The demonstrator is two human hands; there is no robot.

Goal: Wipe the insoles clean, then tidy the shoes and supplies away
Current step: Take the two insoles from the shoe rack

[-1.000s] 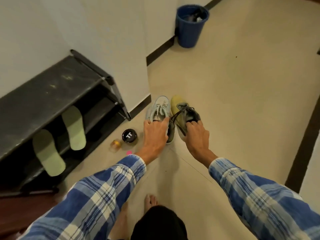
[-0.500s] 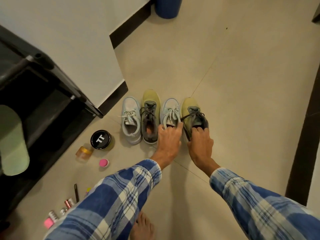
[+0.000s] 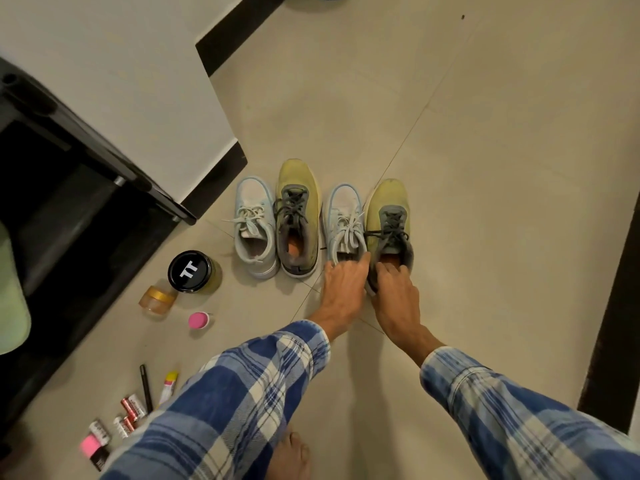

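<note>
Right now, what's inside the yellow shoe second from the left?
An orange insole shows through the opening of the yellow shoe; its toe end is hidden under the laced grey tongue.

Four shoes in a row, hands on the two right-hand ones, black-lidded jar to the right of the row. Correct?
No. The head view shows the black-lidded jar to the left of the shoes; the rest holds.

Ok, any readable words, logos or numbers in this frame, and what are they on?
"TT": white mark on the black jar lid.
Red-and-white tubes: print too small to read.
Yellow tube: blurred, unreadable.
Light blue shoe in the left hand, yellow shoe in the right hand: no text visible.
</note>
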